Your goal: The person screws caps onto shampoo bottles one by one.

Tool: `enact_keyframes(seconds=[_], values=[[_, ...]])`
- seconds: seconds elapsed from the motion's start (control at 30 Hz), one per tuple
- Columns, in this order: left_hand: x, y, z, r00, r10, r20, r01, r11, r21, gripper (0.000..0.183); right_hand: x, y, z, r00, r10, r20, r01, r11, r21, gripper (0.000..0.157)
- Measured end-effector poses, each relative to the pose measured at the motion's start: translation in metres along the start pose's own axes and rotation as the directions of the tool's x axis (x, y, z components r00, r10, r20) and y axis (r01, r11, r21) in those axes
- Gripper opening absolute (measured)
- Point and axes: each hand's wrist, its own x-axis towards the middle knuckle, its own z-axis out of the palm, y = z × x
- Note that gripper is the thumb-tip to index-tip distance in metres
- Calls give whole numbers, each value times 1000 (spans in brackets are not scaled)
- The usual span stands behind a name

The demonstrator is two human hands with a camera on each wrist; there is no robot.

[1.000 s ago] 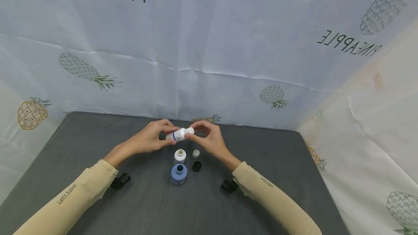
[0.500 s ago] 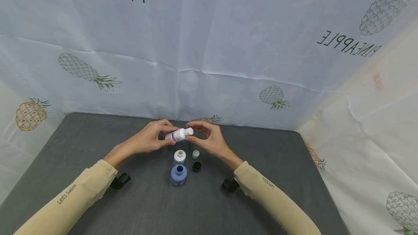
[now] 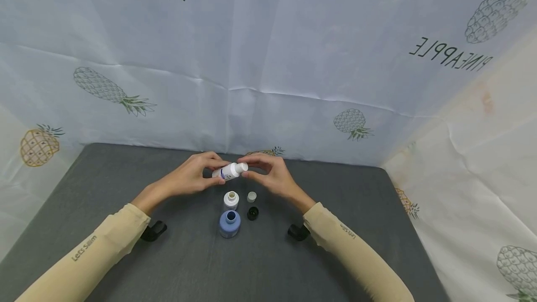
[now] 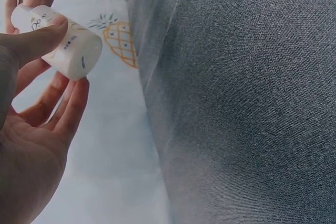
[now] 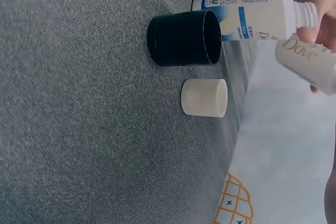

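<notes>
My left hand (image 3: 194,174) grips a small white Dove bottle (image 3: 226,172) tilted in the air, its white cap (image 3: 241,167) toward the right. My right hand (image 3: 272,175) has thumb and fingers at that cap, pinching it; the far contact is partly hidden. In the left wrist view the thumb and fingers of my left hand hold the bottle (image 4: 73,45) near its base. Below, on the table, stand an uncapped white bottle (image 3: 230,200) and an uncapped blue bottle (image 3: 229,225). To their right lie a small white cap (image 3: 251,197) and a black cap (image 3: 252,213).
The dark grey table (image 3: 201,264) reaches back to a pineapple-print curtain (image 3: 285,125). Black wrist devices (image 3: 154,231) show beside both sleeves.
The fingers of my right hand shift slightly around the cap and the wrist moves a little right. The bottle stays nearly in place in my left hand. The standing bottles and loose caps stay put.
</notes>
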Motion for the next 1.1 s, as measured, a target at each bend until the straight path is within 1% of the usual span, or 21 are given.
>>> enact_keyframes(seconds=[0.2, 0.47, 0.63, 0.9, 1.1], values=[[0, 1, 0, 1000, -7, -6, 7, 1000, 7, 47, -1, -2, 5, 996, 48, -75, -50, 999, -19, 33], [1, 1, 3, 1000, -10, -3, 10, 1000, 6, 47, -2, -3, 10, 983, 96, -155, -103, 994, -33, 27], [2, 1, 4, 1000, -13, 0, 13, 1000, 6, 47, -3, -2, 12, 978, 113, -173, -123, 991, -51, 27], [1, 0, 4, 1000, -15, 1, 15, 1000, -2, 47, -3, 2, 14, 978, 109, -180, -122, 991, -63, 28], [1, 1, 4, 1000, -17, 2, 17, 1000, -3, 47, -2, 1, 14, 977, 120, -178, -132, 990, -58, 27]])
